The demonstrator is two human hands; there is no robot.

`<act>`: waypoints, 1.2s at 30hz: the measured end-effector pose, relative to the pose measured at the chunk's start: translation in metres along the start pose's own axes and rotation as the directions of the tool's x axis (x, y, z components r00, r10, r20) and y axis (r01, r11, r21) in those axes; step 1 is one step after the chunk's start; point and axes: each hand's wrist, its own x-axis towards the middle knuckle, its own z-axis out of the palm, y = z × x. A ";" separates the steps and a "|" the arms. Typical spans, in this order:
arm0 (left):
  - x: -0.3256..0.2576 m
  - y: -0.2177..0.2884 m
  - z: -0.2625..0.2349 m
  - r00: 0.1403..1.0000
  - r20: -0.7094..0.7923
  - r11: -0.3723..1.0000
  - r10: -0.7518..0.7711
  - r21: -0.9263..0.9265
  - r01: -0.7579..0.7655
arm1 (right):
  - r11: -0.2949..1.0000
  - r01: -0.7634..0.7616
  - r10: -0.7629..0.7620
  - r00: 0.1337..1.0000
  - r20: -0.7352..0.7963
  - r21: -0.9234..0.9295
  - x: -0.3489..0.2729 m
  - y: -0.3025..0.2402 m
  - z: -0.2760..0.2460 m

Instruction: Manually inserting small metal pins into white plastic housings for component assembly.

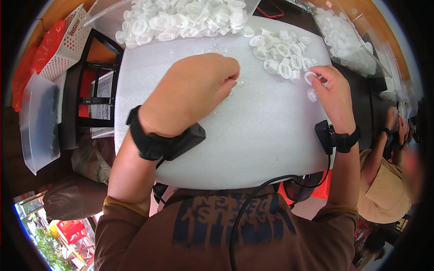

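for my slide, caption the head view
Right hand pinches a round white plastic part beside a pile; left hand over white foam sheet.

Left hand (192, 86) — its palm side hidden

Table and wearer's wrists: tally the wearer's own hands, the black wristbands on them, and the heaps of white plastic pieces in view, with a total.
Hands: 2 (left hand, right hand)
Black wristbands: 2 (left wristband, right wristband)
Heaps of white plastic pieces: 3 (top heap, loose heap, upper-right heap)
Total: 7
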 end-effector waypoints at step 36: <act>0.021 0.020 0.003 0.885 0.146 0.355 -0.442 -0.878 0.322 | 0.071 -0.390 -0.026 0.919 0.393 0.918 0.023 -0.062 0.013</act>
